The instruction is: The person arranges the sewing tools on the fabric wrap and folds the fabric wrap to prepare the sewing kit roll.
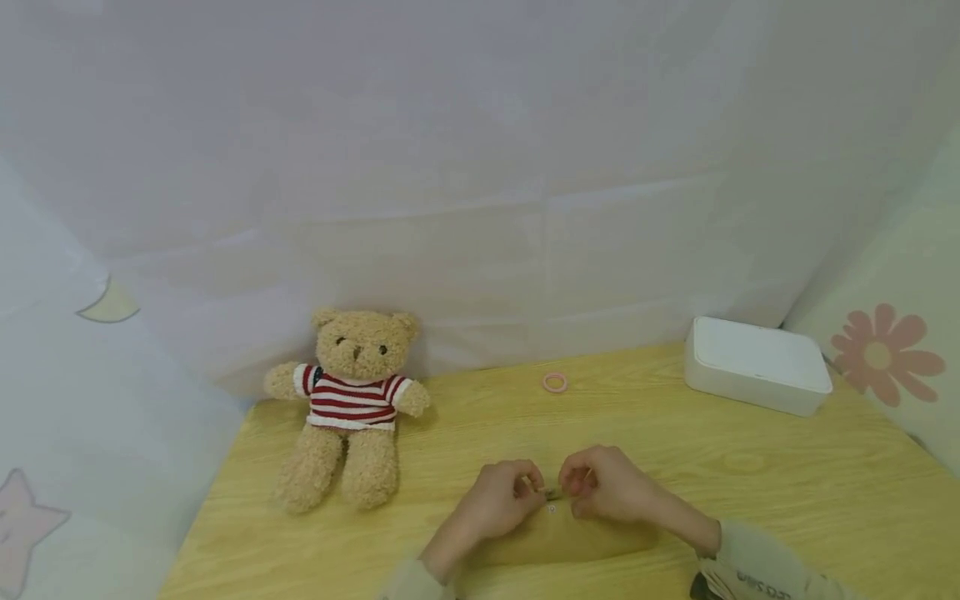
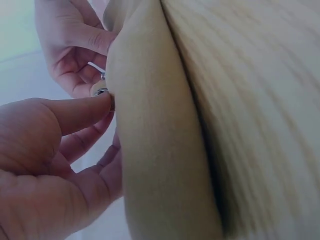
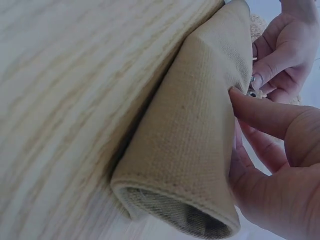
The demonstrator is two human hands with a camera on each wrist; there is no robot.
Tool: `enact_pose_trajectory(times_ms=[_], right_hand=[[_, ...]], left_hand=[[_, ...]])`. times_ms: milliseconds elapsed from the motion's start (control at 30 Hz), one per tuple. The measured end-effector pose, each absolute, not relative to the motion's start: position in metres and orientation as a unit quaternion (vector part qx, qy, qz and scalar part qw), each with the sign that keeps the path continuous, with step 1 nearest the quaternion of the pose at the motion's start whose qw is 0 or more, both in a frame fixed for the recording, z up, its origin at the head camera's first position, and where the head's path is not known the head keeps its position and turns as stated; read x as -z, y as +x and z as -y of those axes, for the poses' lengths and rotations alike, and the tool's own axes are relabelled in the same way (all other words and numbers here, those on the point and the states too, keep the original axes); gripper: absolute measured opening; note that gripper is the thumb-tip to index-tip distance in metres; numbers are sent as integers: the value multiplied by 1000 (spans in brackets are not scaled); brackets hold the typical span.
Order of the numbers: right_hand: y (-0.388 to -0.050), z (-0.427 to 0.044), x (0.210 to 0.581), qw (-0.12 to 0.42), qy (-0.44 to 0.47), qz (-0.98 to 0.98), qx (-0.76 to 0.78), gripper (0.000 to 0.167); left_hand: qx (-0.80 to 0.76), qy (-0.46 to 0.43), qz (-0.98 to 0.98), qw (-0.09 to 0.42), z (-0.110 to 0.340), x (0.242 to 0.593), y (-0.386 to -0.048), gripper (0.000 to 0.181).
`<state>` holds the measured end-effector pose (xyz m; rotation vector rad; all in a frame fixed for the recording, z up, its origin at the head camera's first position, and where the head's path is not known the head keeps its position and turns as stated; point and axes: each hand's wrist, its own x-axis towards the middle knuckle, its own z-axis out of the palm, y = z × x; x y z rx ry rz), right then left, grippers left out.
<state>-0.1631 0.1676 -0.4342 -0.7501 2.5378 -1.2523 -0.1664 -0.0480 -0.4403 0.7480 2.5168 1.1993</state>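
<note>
A tan canvas roll, hollow at the end seen in the right wrist view, lies on the table in front of the person. A small metal fastener shows at its far edge, above a little white tag. My left hand pinches at the fastener with thumb and fingers. Opposite it, my right hand holds the canvas edge between thumb and bent fingers, close to the fastener. In the left wrist view the canvas hides some fingertips. The fastener's exact kind is unclear.
A teddy bear in a red-and-white striped top sits at the back left of the wooden table. A pink ring lies near the back edge. A white box stands at the back right, before a pale curtain.
</note>
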Motion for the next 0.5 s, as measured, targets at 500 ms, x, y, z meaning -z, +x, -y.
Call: enact_pose_trajectory(times_ms=[500], right_hand=[[-155,-163,437,92,-253,-861,431,32]], left_hand=[[-391,289,-871,75,44,440,-150,19]])
